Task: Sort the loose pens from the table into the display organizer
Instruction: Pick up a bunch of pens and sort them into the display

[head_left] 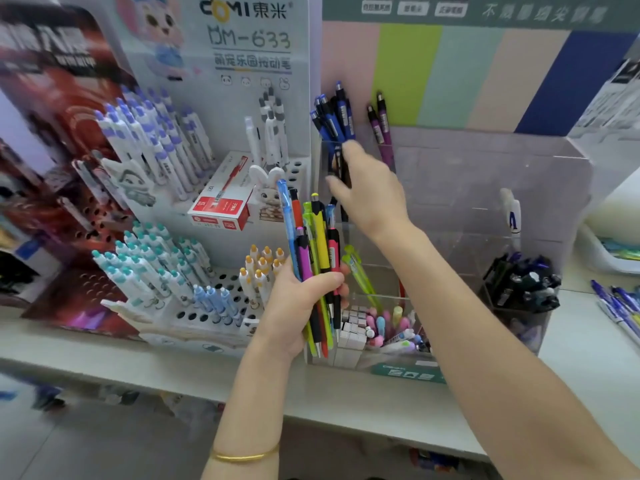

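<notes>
Two hands are working at a shop counter (pixel 138 368), seen from the head camera. The left hand (pixel 298 306), a gold bangle (pixel 246 456) on its wrist, is gripping a bunch of coloured pens (pixel 313 237) upright above the counter's front edge, fingers curled round the barrels. The right hand (pixel 369 195) is reaching into the back-left compartment of the clear organizer (pixel 485 174), thumb and fingers pinching a dark pen (pixel 338 164) among the blue pens (pixel 334 116) standing there. Two purple pens (pixel 381 124) are leaning in the next compartment. Black pens (pixel 523 282) are filling the organizer's front-right compartment, and erasers (pixel 353 327) are lying in a front one. More loose pens (pixel 620 306) are lying at the counter's right edge. A white pen rack (pixel 194 188) is standing toward the counter's left end.
</notes>
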Tool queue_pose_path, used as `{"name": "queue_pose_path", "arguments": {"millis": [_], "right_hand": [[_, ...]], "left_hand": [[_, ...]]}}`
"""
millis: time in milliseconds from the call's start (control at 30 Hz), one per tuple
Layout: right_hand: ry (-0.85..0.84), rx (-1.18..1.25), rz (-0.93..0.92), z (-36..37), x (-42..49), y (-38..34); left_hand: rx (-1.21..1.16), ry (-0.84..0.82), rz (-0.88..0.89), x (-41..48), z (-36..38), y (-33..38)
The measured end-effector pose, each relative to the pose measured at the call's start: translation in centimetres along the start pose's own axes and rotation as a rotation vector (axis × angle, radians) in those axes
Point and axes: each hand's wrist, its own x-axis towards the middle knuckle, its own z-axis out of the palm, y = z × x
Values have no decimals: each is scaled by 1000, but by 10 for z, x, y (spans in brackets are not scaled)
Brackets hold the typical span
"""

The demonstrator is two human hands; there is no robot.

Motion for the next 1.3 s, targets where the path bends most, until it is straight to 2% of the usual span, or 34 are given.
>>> {"name": "queue_pose_path", "arguments": {"millis": [67, 167, 233, 467, 600, 700, 800, 867, 1000, 1200, 1300], "right_hand": [[-65, 81, 22, 4, -5, 4], [-90, 287, 69, -2, -9, 8], [-103, 342, 72, -6, -12, 10], [3, 528, 117, -29, -31, 15], [-54, 732, 157, -41, -44, 8], [-158, 715, 176, -47, -49, 0], [-240, 437, 98, -42, -48, -4], [-257, 353, 89, -41, -47, -5], [-328, 501, 169, -45, -46, -2], [-317, 638, 183, -44, -45, 2], [-360, 807, 236, -46, -46, 5]], "left_hand": [[-21, -12, 3, 0, 0, -1], [-24, -39, 1, -1, 0, -2], [-66, -79, -2, -1, 1, -3], [-316, -301, 13, 1, 5, -8], [-419, -358, 3, 1, 9, -10], [-344, -298, 7, 2, 13, -9], [-126, -147, 38, 4, 17, -8], [-31, -84, 65, 4, 19, -7], [16, -42, 68, 4, 22, -5], [-16, -4, 34, 4, 26, -1], [-23, 12, 18, 3, 26, 1]]}}
